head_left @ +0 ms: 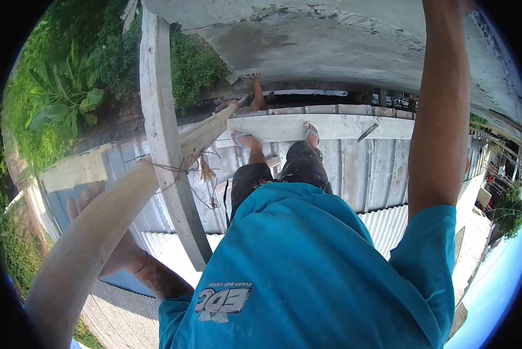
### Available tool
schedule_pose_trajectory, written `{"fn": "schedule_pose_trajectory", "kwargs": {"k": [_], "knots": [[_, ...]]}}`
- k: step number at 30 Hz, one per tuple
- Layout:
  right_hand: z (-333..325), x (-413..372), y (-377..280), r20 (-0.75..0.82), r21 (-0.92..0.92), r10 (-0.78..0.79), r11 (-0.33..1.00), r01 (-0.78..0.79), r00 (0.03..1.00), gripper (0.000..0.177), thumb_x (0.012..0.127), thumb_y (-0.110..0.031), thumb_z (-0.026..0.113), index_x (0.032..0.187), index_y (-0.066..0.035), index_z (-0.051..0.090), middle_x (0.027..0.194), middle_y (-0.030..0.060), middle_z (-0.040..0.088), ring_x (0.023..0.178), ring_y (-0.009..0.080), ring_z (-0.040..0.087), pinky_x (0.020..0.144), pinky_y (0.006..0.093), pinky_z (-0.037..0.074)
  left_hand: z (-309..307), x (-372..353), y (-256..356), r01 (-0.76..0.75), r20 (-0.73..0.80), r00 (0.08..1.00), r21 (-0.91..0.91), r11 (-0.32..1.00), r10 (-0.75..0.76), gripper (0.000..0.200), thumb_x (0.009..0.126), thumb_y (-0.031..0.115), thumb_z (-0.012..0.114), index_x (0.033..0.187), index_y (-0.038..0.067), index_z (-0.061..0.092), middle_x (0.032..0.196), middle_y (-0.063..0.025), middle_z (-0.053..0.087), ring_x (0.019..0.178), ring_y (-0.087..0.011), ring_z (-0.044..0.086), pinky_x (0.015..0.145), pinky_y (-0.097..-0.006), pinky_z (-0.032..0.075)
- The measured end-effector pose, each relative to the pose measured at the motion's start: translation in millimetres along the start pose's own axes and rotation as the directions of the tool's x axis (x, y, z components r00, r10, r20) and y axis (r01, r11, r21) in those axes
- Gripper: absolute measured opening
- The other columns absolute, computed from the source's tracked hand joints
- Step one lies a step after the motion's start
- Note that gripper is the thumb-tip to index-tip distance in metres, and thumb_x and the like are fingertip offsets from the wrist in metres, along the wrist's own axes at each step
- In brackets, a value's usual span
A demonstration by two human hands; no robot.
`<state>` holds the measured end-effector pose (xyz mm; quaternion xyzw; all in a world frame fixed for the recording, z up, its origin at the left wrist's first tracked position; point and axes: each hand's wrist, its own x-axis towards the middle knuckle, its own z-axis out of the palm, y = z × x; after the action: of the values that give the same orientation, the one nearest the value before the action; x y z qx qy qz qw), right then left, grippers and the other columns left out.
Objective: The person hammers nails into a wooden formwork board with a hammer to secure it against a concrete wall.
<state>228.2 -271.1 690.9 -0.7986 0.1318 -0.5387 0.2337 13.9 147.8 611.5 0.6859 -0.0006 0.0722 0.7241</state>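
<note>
My left hand (118,250) is behind a thick, smooth wooden pole (92,238), with its fingers stretched out and apart past the pole's left side. Whether the palm touches the pole is hidden. A pale upright beam (159,104) crosses the pole, and wire (182,170) is tied around them where they meet. My right arm is raised along the right side; only the base of my right hand (461,4) shows at the top edge, and its fingers are out of frame.
My feet in flip-flops stand on a pale plank (342,127) over metal roofing (354,168). A dark, thin object (367,132) lies on the plank. Beyond it, another person's arm (257,96) reaches up to a concrete slab (307,52). Plants (69,93) grow at left.
</note>
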Motion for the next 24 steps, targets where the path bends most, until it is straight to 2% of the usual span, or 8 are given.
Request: {"fn": "schedule_pose_trajectory", "kwargs": {"k": [1, 4, 9, 11, 13, 18, 21, 24], "knots": [[-8.5, 0.3, -4.6, 0.065, -0.020, 0.047, 0.999, -0.046, 0.997, 0.038, 0.083, -0.032, 0.070, 0.086, 0.001, 0.053, 0.068, 0.0105, 0.048, 0.064, 0.0224, 0.045, 0.061, 0.0345, 0.038, 2.5, -4.5, 2.2, -0.061, 0.032, 0.996, -0.457, 0.887, 0.085, 0.112, 0.073, 0.081, 0.038, 0.139, -0.008, 0.022, 0.132, -0.0281, 0.041, 0.125, -0.0455, 0.038, 0.110, -0.0553, 0.023], [-41.3, 6.4, -3.7, 0.209, -0.081, 0.108, 0.992, -0.092, 0.972, 0.037, 0.082, -0.032, 0.071, 0.086, 0.001, 0.053, 0.065, 0.0092, 0.048, 0.061, 0.0205, 0.045, 0.058, 0.0333, 0.038, 39.3, -6.8, 1.2, -0.222, -0.466, 0.870, -0.080, 0.972, 0.161, 0.123, 0.062, 0.080, 0.050, 0.141, -0.007, 0.015, 0.132, -0.0346, 0.033, 0.125, -0.0494, 0.034, 0.109, -0.0574, 0.020], [-103.0, 9.8, 122.6, 0.171, -0.106, -0.359, 0.919, 0.380, 0.917, 0.024, 0.082, -0.026, 0.072, 0.087, -0.008, 0.057, 0.071, 0.0023, 0.052, 0.063, 0.0178, 0.045, 0.059, 0.0295, 0.038, 28.0, -7.6, -7.0, -0.114, -0.428, 0.837, 0.471, 0.875, 0.340, 0.091, 0.081, 0.057, 0.058, 0.131, -0.013, 0.028, 0.124, -0.0281, 0.045, 0.113, -0.0354, 0.050, 0.100, -0.0440, 0.041], [-150.4, 8.7, 174.4, 0.243, -0.314, -0.279, 0.884, 0.347, 0.929, 0.023, 0.080, -0.021, 0.068, 0.085, -0.002, 0.058, 0.079, 0.0121, 0.059, 0.076, 0.0277, 0.055, 0.073, 0.0397, 0.041, 27.9, -11.7, -8.4, -0.129, -0.510, 0.738, 0.536, 0.835, 0.442, 0.074, 0.082, 0.043, 0.067, 0.121, -0.015, 0.042, 0.117, -0.0231, 0.054, 0.102, -0.0283, 0.058, 0.093, -0.0372, 0.048], [-201.7, 0.6, 230.2, 0.300, -0.436, -0.223, 0.833, 0.341, 0.928, 0.016, 0.079, -0.019, 0.067, 0.083, -0.005, 0.061, 0.071, 0.0104, 0.061, 0.065, 0.0275, 0.059, 0.065, 0.0379, 0.044, 40.8, -15.8, 0.0, -0.028, -0.572, 0.725, 0.531, 0.847, 0.383, 0.067, 0.080, 0.034, 0.071, 0.116, -0.016, 0.046, 0.114, -0.0217, 0.055, 0.099, -0.0256, 0.059, 0.089, -0.0342, 0.050], [-345.9, -102.3, 348.6, 0.275, -0.733, 0.398, 0.676, -0.077, 0.876, 0.016, 0.078, -0.019, 0.066, 0.083, -0.007, 0.057, 0.072, 0.0101, 0.058, 0.070, 0.0327, 0.055, 0.069, 0.0417, 0.038, 77.2, -14.6, 7.2, 0.096, -0.630, 0.672, 0.595, 0.798, 0.389, 0.059, 0.079, 0.029, 0.075, 0.105, -0.019, 0.053, 0.113, -0.0207, 0.058, 0.096, -0.0226, 0.059, 0.086, -0.0333, 0.051], [-416.6, -189.7, 368.6, 0.192, -0.943, 0.810, 0.309, -0.125, 0.555, 0.054, 0.083, -0.057, 0.056, 0.085, -0.004, 0.060, 0.074, 0.0183, 0.064, 0.073, 0.0410, 0.061, 0.063, 0.0495, 0.045, 81.4, -15.4, 6.7, 0.069, -0.592, 0.684, 0.635, 0.769, 0.427, 0.062, 0.078, 0.030, 0.075, 0.107, -0.020, 0.053, 0.113, -0.0210, 0.058, 0.096, -0.0234, 0.060, 0.085, -0.0334, 0.051], [-467.8, -276.6, 372.9, 0.013, -0.979, 0.960, 0.069, -0.193, 0.278, 0.056, 0.082, -0.057, 0.056, 0.084, -0.002, 0.065, 0.081, 0.0219, 0.066, 0.081, 0.0416, 0.062, 0.071, 0.0511, 0.047, 91.1, -19.4, 13.5, 0.147, -0.619, 0.707, 0.602, 0.785, 0.342, 0.060, 0.078, 0.030, 0.075, 0.108, -0.018, 0.054, 0.116, -0.0203, 0.056, 0.102, -0.0243, 0.058, 0.086, -0.0344, 0.051]]}}
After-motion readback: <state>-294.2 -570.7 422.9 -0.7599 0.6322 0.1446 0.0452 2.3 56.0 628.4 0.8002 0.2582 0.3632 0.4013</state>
